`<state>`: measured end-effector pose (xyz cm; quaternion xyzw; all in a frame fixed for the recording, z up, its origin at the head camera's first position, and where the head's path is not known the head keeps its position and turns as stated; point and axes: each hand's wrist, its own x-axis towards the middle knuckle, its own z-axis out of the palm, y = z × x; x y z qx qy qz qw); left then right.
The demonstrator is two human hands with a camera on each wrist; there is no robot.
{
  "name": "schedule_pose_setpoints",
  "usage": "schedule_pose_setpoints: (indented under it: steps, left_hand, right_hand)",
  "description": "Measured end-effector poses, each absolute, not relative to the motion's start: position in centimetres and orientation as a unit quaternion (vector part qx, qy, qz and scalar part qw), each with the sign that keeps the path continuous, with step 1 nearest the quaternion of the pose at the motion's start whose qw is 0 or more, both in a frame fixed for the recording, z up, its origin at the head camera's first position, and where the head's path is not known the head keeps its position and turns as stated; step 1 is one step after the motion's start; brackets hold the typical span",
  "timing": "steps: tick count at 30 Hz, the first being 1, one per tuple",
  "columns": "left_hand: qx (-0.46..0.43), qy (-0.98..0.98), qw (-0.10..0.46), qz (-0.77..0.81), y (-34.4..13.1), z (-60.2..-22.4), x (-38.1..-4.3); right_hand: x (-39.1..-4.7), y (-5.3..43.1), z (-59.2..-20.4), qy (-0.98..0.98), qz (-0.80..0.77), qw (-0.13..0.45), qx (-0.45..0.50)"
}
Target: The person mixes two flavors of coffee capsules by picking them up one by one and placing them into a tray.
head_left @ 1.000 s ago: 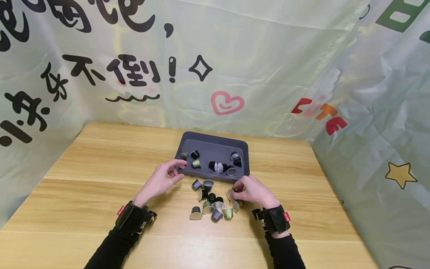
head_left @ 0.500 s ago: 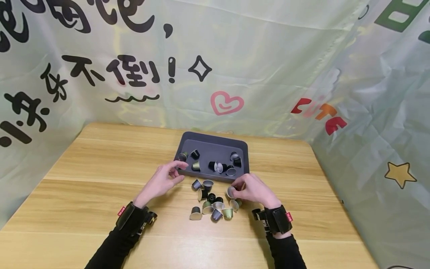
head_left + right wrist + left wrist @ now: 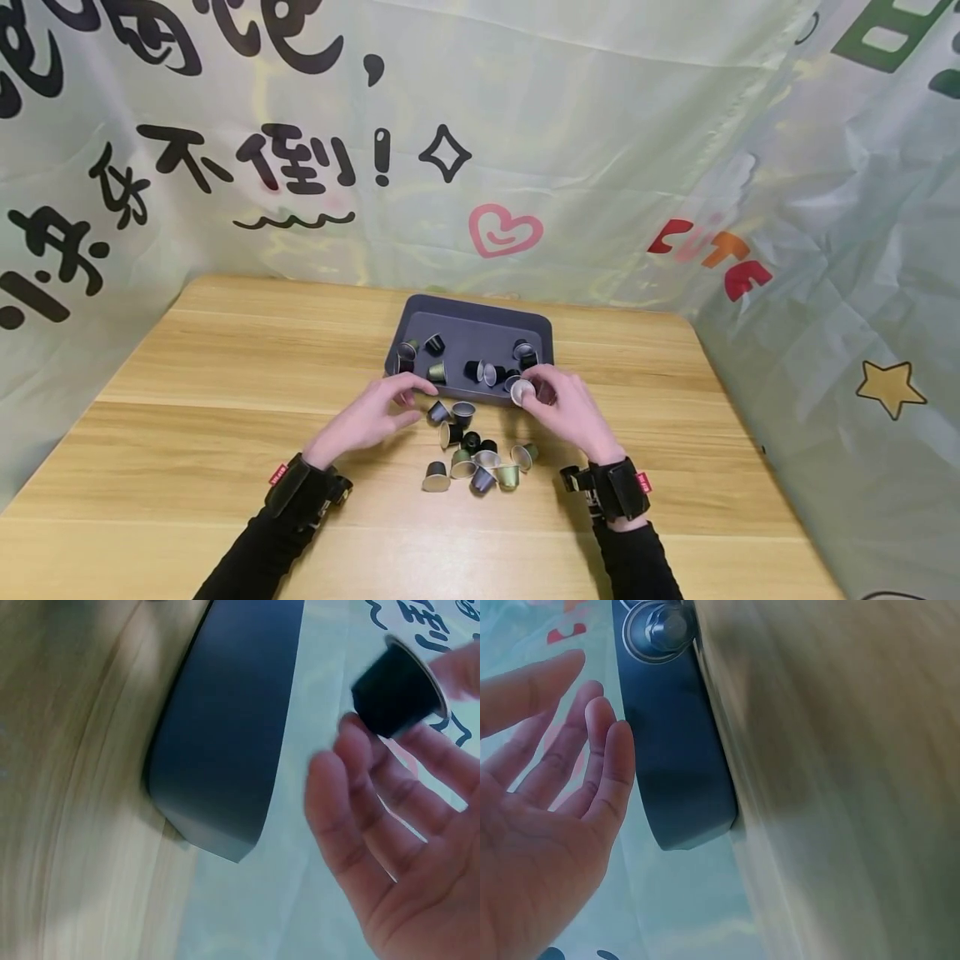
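Observation:
My right hand point(image 3: 567, 411) pinches a black coffee capsule point(image 3: 397, 690) between thumb and fingers. In the head view its pale lid point(image 3: 522, 391) overlaps the front right rim of the dark grey baking tray point(image 3: 472, 305). My left hand point(image 3: 371, 414) is off the tray's front left corner, fingers loosely bent and holding nothing. Inside the tray lie several capsules, among them a light green capsule point(image 3: 437, 372) and a dark capsule point(image 3: 434, 344). A loose group of capsules lies on the wood before the tray, including a blue-grey capsule point(image 3: 482, 480) and a green capsule point(image 3: 508, 477).
The wooden table point(image 3: 247, 358) backs onto a pale printed cloth point(image 3: 600, 167), which also hangs along both sides. A capsule with a cream lid point(image 3: 436, 477) stands at the group's near left, and another capsule point(image 3: 523, 456) lies at its right.
My right hand has lifted a capsule from the right of the group and carried it forward to the tray's front edge. My left hand has drawn back slightly from the tray toward the right.

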<state>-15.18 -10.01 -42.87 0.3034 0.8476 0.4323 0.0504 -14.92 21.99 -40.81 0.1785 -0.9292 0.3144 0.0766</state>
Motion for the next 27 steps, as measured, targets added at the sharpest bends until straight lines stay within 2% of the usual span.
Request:
schedule_pose_setpoints:
  steps: [10, 19, 27]
  left_hand:
    - [0.345, 0.841, 0.054, 0.414, -9.4, -43.5, -15.2]
    - [0.366, 0.845, 0.089, 0.379, -9.3, -43.6, -14.8]
    - [0.383, 0.846, 0.111, 0.354, -9.2, -43.7, -14.5]
  right_hand:
    - [-16.2, 21.9, -40.9, -0.922, 0.306, 0.149, 0.185]
    - [-18.7, 21.3, -40.9, -0.941, 0.256, 0.140, 0.173]
    - [-17.9, 21.7, -41.6, -0.926, 0.311, 0.166, 0.135]
